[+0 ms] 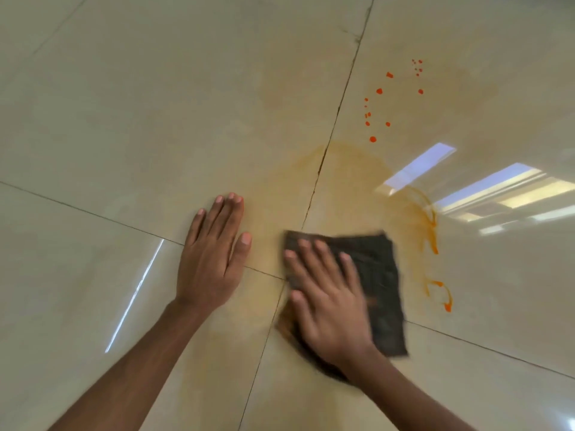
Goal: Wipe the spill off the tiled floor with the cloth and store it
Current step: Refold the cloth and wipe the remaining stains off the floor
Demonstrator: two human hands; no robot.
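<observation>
Right hand [329,309], fingers [314,262] straight, presses flat on the dark square cloth [379,284] at lower centre; orange spill [432,231] lies just right; left hand [211,259] flat on beige tiled floor [124,119].

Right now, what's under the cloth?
The cloth lies flat on the floor, with the right hand pressing it from above. Orange spill shows beside it; any spill beneath it is covered and cannot be seen.

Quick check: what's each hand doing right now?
Left hand: open, flat on the tiled floor, holding nothing.
Right hand: open, fingers straight, pressing the dark cloth onto the floor.
</observation>
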